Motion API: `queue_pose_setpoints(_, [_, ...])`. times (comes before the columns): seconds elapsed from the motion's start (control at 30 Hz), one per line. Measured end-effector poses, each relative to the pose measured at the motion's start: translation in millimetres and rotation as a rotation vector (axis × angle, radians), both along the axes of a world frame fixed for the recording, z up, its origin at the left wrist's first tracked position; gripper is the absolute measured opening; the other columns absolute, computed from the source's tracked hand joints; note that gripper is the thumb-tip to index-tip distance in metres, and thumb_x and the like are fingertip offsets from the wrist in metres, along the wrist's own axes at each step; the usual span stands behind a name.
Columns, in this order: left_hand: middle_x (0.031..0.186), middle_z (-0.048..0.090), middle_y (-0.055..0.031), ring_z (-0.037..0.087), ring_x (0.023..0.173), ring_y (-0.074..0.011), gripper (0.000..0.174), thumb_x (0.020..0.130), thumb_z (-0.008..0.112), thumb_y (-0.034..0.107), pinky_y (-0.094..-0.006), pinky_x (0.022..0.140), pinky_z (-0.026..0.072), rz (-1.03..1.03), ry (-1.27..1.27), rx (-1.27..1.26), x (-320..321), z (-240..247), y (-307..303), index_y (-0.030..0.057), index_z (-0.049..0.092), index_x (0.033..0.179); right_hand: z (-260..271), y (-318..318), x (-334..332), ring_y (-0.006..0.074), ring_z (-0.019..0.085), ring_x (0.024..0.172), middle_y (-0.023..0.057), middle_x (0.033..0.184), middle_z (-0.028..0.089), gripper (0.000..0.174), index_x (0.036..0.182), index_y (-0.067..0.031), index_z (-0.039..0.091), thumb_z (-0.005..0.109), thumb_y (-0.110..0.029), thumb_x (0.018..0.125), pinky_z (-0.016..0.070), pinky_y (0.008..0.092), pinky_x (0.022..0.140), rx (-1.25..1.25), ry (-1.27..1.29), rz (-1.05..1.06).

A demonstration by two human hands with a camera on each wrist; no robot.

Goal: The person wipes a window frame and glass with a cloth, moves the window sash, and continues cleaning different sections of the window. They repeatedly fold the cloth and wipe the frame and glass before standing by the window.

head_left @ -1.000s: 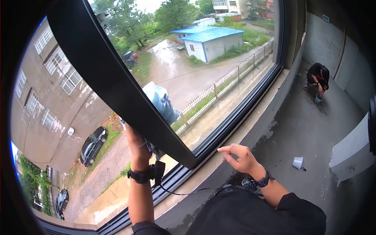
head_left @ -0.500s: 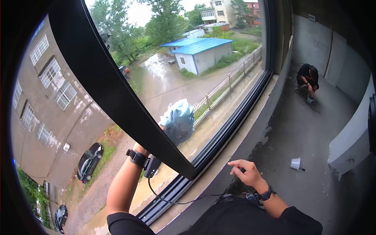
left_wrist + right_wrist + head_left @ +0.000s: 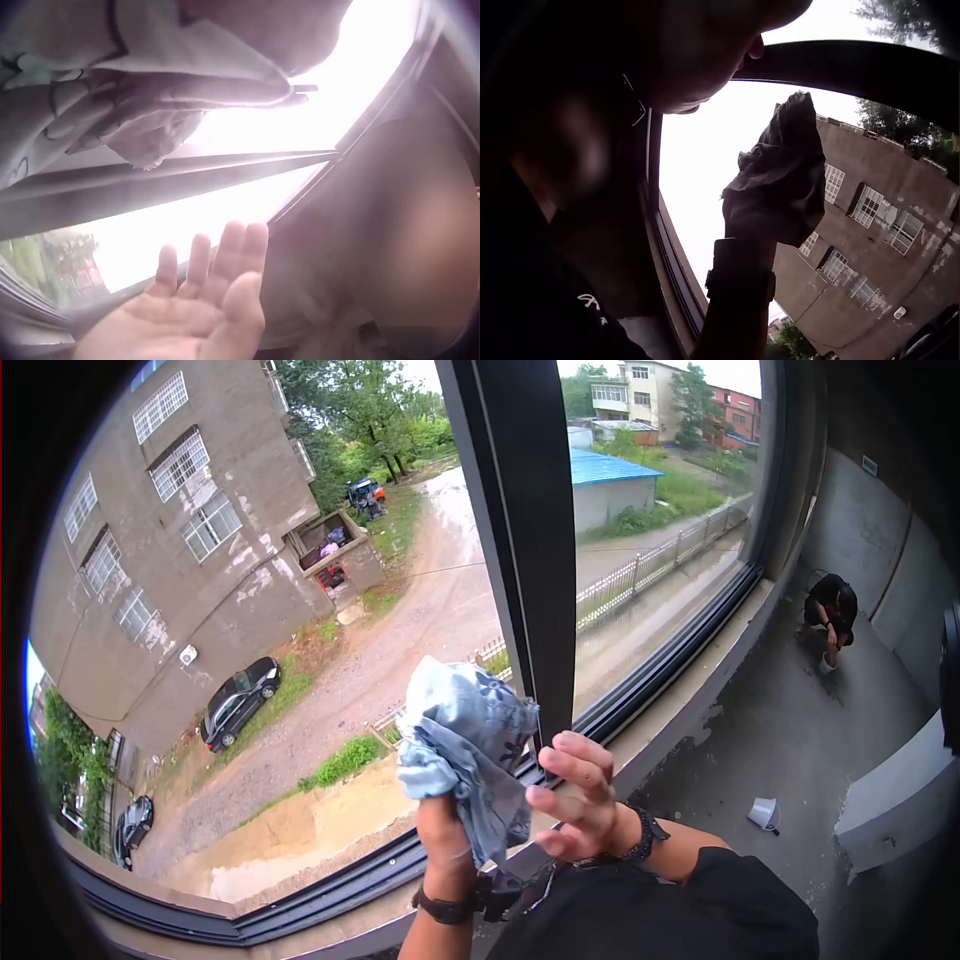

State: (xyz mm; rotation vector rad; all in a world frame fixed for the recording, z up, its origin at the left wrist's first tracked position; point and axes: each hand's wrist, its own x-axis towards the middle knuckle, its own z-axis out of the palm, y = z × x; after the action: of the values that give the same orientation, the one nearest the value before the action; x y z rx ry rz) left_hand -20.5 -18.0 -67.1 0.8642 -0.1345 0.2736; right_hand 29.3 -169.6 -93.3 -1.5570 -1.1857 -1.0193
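Note:
A light blue cloth [image 3: 460, 735] with dark patterned marks is bunched over my left hand [image 3: 442, 835], which holds it upright in the window opening; the cloth hides most of the fingers. In the left wrist view the cloth [image 3: 82, 105] fills the upper left, and in the right wrist view it is a dark shape [image 3: 780, 176]. Close to the right of the cloth, my right hand [image 3: 585, 800] is raised with spread, relaxed fingers, holding nothing. Its palm faces the camera in the left wrist view. Just beyond both hands stands the black window sash [image 3: 520, 540].
The window track [image 3: 330, 890] and sill run below the hands. On the grey floor to the right sits a small white bucket [image 3: 764, 813]. Farther back a person [image 3: 833, 610] crouches over another bucket [image 3: 828, 663]. Outside are a building [image 3: 170, 560] and a parked car [image 3: 240, 703].
My left hand has come back with the cloth from the outer side of the sash into the opening. My right hand has moved left toward the cloth, its fingers spreading. The view has turned left.

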Motion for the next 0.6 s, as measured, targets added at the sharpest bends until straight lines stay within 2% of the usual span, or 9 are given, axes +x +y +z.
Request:
queue_pose_setpoints(0.03, [0.137,0.042,-0.0145,0.043,0.124,-0.0264,0.050,0.097,0.036,0.029,-0.0378,0.105,0.0335,-0.071,0.013,-0.019,-17.0,-1.5,-14.6,-0.0017,0.034,0.136,-2.6,15.9,-0.5,0.0346,0.040,0.123,0.0197,0.133,0.045,0.042,0.120,-0.0118,0.058,0.051,-0.036,0.087,0.0308,0.0460,0.103,-0.004,-0.033,0.018])
queue_pose_setpoints(0.07, [0.139,0.039,-0.0139,0.041,0.126,-0.0261,0.050,0.096,0.037,0.027,-0.0372,0.105,0.0318,0.246,-0.111,0.609,-24.9,-42.7,-31.8,-0.0013,0.032,0.137,-4.8,21.6,-4.7,0.0387,0.031,0.131,0.0241,0.140,0.037,0.051,0.128,-0.0140,0.052,0.049,-0.044,0.087,0.0229,0.0510,0.106,-0.098,0.090,0.100])
queue_pose_setpoints(0.13, [0.141,0.036,-0.0132,0.036,0.129,-0.0258,0.051,0.095,0.040,0.022,-0.0357,0.106,0.0280,0.209,-0.085,0.889,-43.6,-41.4,-29.7,-0.0003,0.029,0.139,-23.3,36.4,-7.0,0.0431,0.031,0.130,0.0277,0.139,0.036,0.056,0.129,-0.0119,0.050,0.045,-0.049,0.087,0.0208,0.0530,0.107,0.107,0.092,0.216])
queue_pose_setpoints(0.2, [0.135,0.040,-0.0135,0.039,0.124,-0.0255,0.048,0.095,0.044,0.019,-0.0334,0.103,0.0296,-0.170,0.005,0.490,-45.1,-11.1,-27.4,0.0016,0.033,0.138,-36.3,33.6,-7.5,0.0450,0.034,0.128,0.0283,0.139,0.036,0.056,0.128,-0.0094,0.049,0.043,-0.049,0.089,0.0240,0.0541,0.105,0.210,0.092,0.136])
queue_pose_setpoints(0.3, [0.126,0.048,-0.0133,0.045,0.118,-0.0248,0.041,0.096,0.047,0.029,-0.0331,0.099,0.0344,-0.512,0.130,0.579,-27.0,18.6,-34.3,0.0006,0.046,0.126,-42.2,26.7,-1.2,0.0388,0.043,0.124,0.0251,0.133,0.044,0.034,0.118,-0.0066,0.050,0.056,-0.024,0.089,0.0335,0.0496,0.103,0.441,0.224,0.087])
queue_pose_setpoints(0.37, [0.125,0.050,-0.0154,0.046,0.119,-0.0293,0.043,0.094,0.051,0.032,-0.0344,0.099,0.0349,-0.522,0.107,0.803,-15.2,25.8,-36.1,-0.0007,0.048,0.123,-26.9,7.6,-2.9,0.0317,0.052,0.115,0.0197,0.122,0.053,0.027,0.109,-0.0066,0.049,0.059,-0.017,0.087,0.0383,0.0464,0.100,0.521,0.440,0.194])
queue_pose_setpoints(0.43, [0.125,0.050,-0.0192,0.050,0.114,-0.0339,0.046,0.091,0.055,0.033,-0.0362,0.093,0.0398,-0.281,-0.252,1.089,-6.7,29.7,-38.3,0.0014,0.049,0.124,-35.7,-26.1,-4.0,0.0270,0.054,0.108,0.0141,0.112,0.056,0.024,0.108,-0.0071,0.050,0.056,-0.019,0.089,0.0430,0.0446,0.095,0.942,0.981,0.746])
queue_pose_setpoints(0.5, [0.119,0.057,-0.0185,0.059,0.100,-0.0346,0.046,0.086,0.062,0.029,-0.0345,0.082,0.0468,-0.173,-0.265,1.400,-1.9,46.7,-36.5,0.0037,0.052,0.123,-8.7,-39.1,-11.6,0.0238,0.057,0.101,0.0101,0.102,0.057,0.022,0.107,-0.0096,0.051,0.051,-0.025,0.092,0.0469,0.0441,0.088,1.217,1.028,1.120])
queue_pose_setpoints(0.6, [0.111,0.062,-0.0141,0.061,0.099,-0.0230,0.036,0.086,0.060,0.020,-0.0325,0.086,0.0462,0.002,-0.016,1.083,17.1,37.8,-12.8,0.0005,0.057,0.116,-15.7,-74.3,-2.2,0.0258,0.052,0.113,0.0095,0.120,0.054,0.037,0.122,-0.0100,0.049,0.042,-0.035,0.095,0.0402,0.0445,0.098,1.234,1.092,0.876])
